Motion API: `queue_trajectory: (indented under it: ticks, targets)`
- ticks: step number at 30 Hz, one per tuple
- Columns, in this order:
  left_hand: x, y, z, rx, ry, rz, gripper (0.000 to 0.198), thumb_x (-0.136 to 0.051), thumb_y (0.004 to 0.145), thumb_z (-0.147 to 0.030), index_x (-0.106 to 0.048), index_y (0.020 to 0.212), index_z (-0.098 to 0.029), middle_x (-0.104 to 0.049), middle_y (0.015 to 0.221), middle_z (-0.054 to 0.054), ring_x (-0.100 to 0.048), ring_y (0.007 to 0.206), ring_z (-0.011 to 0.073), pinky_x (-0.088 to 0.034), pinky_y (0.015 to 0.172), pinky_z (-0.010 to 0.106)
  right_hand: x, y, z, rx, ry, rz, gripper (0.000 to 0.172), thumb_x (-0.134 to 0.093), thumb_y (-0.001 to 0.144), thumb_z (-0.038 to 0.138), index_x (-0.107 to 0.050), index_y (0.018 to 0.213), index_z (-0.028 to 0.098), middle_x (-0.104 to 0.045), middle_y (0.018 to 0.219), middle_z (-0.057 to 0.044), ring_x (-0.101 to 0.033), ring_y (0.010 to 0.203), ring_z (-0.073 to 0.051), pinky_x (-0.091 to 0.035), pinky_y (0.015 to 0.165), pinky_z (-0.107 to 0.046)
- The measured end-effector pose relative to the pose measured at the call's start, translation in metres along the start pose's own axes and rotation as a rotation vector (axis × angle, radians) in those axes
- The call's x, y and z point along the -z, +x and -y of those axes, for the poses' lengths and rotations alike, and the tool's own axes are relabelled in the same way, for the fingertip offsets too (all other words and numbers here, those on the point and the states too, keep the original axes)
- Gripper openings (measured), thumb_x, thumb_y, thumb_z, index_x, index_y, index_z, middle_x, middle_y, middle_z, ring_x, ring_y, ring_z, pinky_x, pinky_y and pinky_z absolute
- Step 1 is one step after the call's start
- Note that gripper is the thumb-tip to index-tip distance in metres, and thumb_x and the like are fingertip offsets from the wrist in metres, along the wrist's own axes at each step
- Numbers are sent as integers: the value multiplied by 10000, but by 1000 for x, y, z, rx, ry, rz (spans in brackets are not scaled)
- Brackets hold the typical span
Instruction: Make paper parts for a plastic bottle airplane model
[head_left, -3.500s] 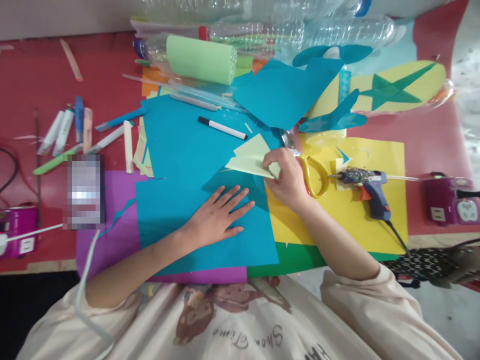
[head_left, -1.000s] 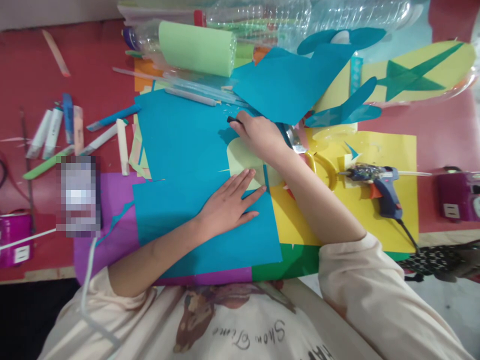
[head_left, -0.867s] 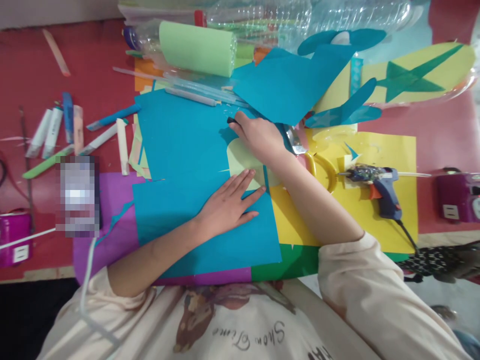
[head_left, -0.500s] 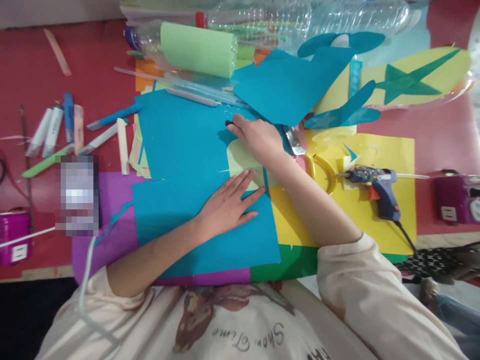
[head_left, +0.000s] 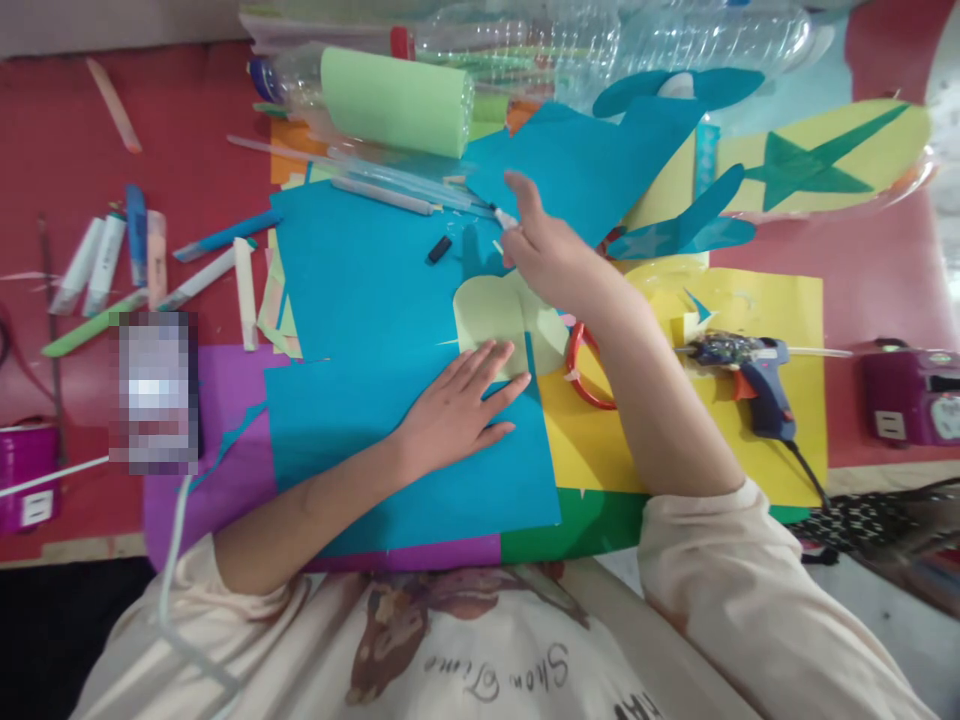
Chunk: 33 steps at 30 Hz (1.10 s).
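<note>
My left hand (head_left: 461, 405) lies flat with fingers spread. Its fingertips press on a pale yellow-green paper cutout (head_left: 484, 310) with a rounded top, over a blue paper sheet (head_left: 375, 410). Raised above the sheets, my right hand (head_left: 551, 250) grips a slim white marker (head_left: 504, 216), its dark tip pointing up and left and its index finger stretched out. On the blue paper left of that hand rests a small black cap (head_left: 439, 250). More pale paper (head_left: 547, 330) shows beneath the right hand. A red ring (head_left: 577, 370) sits beside the right forearm.
At right, a glue gun (head_left: 757, 375) lies on yellow paper (head_left: 720, 460). Plastic bottles (head_left: 517, 35) and a green-wrapped bottle (head_left: 397, 100) line the back. Several markers (head_left: 109, 260) and a phone (head_left: 154, 390) with a cable are at left. Blue cutouts (head_left: 585, 170) lie behind.
My right hand has lifted and moved up and right from the cutout's top. The black cap now lies alone, and the marker shows in that hand. My left hand has stayed in place.
</note>
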<state>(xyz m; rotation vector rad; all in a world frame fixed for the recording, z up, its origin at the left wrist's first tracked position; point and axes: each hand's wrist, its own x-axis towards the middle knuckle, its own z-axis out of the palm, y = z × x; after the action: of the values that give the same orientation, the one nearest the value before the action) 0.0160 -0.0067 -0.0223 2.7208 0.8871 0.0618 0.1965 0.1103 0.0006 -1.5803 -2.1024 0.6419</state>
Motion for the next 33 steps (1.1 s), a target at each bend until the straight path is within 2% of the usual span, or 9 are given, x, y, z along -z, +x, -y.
queue_trajectory:
  ticks: [2, 6, 8, 12, 14, 17, 20, 25, 33]
  targets:
    - [0, 0, 0, -5, 8, 7, 559, -371, 988, -460, -356, 1485, -205, -278, 1587, 136, -223, 1478, 318, -294, 1160, 494, 17, -4, 5, 5, 89, 14, 573, -391, 952, 243, -259, 1508, 290, -704, 893, -11, -692, 740, -194, -576, 720, -365]
    - [3, 1, -1, 2, 29, 25, 560, -396, 985, -438, -347, 1492, -205, -275, 1588, 123, -240, 1472, 322, -294, 1161, 491, 29, -24, 22, 23, 447, -48, 378, -350, 972, 292, -559, 1287, 292, -701, 1050, -32, -713, 743, -163, -612, 703, -327]
    - [3, 1, -2, 4, 35, 27, 553, -402, 985, -427, -356, 1490, -206, -275, 1589, 117, -241, 1471, 321, -285, 1167, 483, 26, -34, 25, -53, 634, -61, 351, -352, 971, 381, -585, 1213, 279, -706, 1115, -50, -735, 840, -198, -623, 749, -350]
    - [3, 0, -2, 5, 40, 17, 549, -378, 991, -436, -358, 1488, -203, -296, 1583, 118, -245, 1469, 325, -283, 1166, 487, 19, -50, 15, -180, 954, 86, 437, -213, 973, 405, -540, 1184, 208, -714, 1152, -118, -714, 1011, -230, -598, 860, -441]
    - [2, 0, -2, 6, 40, 10, 548, -364, 994, -445, -362, 1485, -203, -314, 1576, 121, -261, 1464, 322, -284, 1163, 488, 16, -55, 8, -228, 1024, 167, 394, -203, 967, 374, -527, 1123, 213, -705, 1184, -113, -689, 1080, -215, -578, 893, -461]
    - [3, -1, -2, 2, 41, 15, 557, -372, 990, -453, -349, 1491, -210, -348, 1560, 120, -286, 1455, 315, -279, 1166, 479, 4, -63, 3, -234, 1064, 100, 142, -436, 897, 365, -480, 976, 255, -703, 1194, -72, -698, 1057, -205, -585, 875, -426]
    - [5, 0, -3, 9, 38, 21, 565, -401, 983, -451, -349, 1492, -211, -382, 1542, 121, -275, 1458, 323, -273, 1167, 475, -12, -68, 4, -166, 950, -72, 176, -555, 862, 402, -457, 898, 260, -731, 1072, -68, -716, 986, -215, -586, 852, -405]
    - [6, 0, -4, 1, 29, 12, 549, -382, 986, -461, -394, 1467, -198, -364, 1550, 130, -253, 1467, 322, -282, 1161, 475, -23, -69, 2, -52, 681, -253, 131, -487, 908, 383, -492, 951, 259, -708, 1027, -64, -675, 1055, -209, -527, 965, -413]
    - [4, 0, -2, -4, 32, 21, 571, -387, 983, -470, -355, 1489, -208, -316, 1574, 122, -256, 1466, 324, -288, 1158, 478, -24, -65, -3, -137, 933, -336, 126, -604, 865, 367, -540, 904, 265, -721, 890, 7, -711, 927, -170, -570, 914, -390]
